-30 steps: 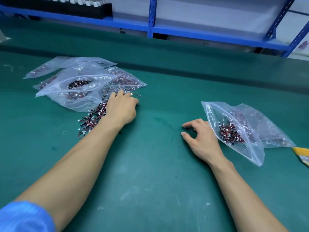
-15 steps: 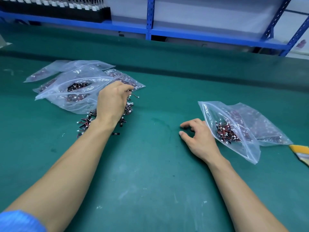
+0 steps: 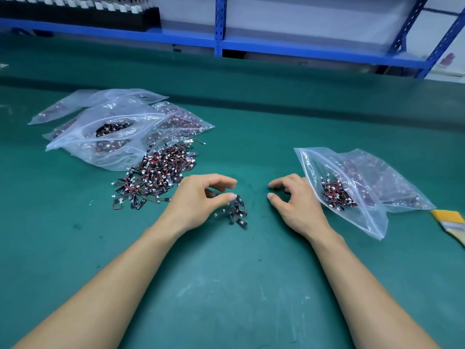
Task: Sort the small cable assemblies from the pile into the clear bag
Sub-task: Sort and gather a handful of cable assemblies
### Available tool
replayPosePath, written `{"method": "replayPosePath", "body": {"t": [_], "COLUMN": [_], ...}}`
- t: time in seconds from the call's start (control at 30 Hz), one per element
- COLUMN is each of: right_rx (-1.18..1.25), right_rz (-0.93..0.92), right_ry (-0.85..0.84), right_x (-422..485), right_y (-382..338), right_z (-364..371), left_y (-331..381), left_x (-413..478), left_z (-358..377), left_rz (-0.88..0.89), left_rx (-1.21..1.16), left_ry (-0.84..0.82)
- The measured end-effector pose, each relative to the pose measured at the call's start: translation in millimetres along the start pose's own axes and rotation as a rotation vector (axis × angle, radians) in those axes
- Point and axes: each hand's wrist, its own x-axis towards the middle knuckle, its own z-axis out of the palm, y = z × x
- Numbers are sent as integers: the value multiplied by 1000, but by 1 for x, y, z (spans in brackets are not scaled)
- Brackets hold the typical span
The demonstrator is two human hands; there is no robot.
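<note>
— What has changed on the mat (image 3: 264, 117)?
— Not the big things. The stack of bags (image 3: 113, 114) at ten o'clock lies as before. So does the bag (image 3: 357, 222) at three o'clock, its mouth toward the centre and a few assemblies (image 3: 336, 195) inside.
— And the pile?
— The pile (image 3: 156, 175) touches the stack's five o'clock edge. It is uncovered now; half a second ago the left hand was on it.
— Where is that hand?
— The left hand (image 3: 198, 202) has come to the centre. Its fingers are curled round a small bunch (image 3: 237, 210), blurred, at its three o'clock side and well short of the bag.
— The right?
— The right hand (image 3: 297, 205) has hardly moved. It rests at the bag's mouth, fingers loosely curled, thumb and forefinger apart, holding nothing.
</note>
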Motion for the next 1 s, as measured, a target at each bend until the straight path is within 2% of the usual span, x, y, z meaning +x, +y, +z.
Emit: {"method": "replayPosePath", "body": {"t": [0.17, 0.37, 0.47, 0.73, 1.0], "right_rx": [-15, -62, -96, -19, 81], "right_rz": [-25, -275, -349, -299, -181], "right_ry": [-5, -107, -198, -157, -29], "right_x": [-2, -12, -15, -13, -13], "right_y": [-4, -30, -41, -36, -37], "right_z": [-2, 3, 12, 6, 3], "left_y": [-15, -23, -23, -25, -23], "left_x": [2, 2, 4, 4, 2], "left_z": [-9, -12, -10, -12, -11], "left_rz": [74, 189, 214, 144, 137], "left_rx": [244, 363, 360, 218, 125], "left_ry": [43, -161, -146, -98, -65]}}
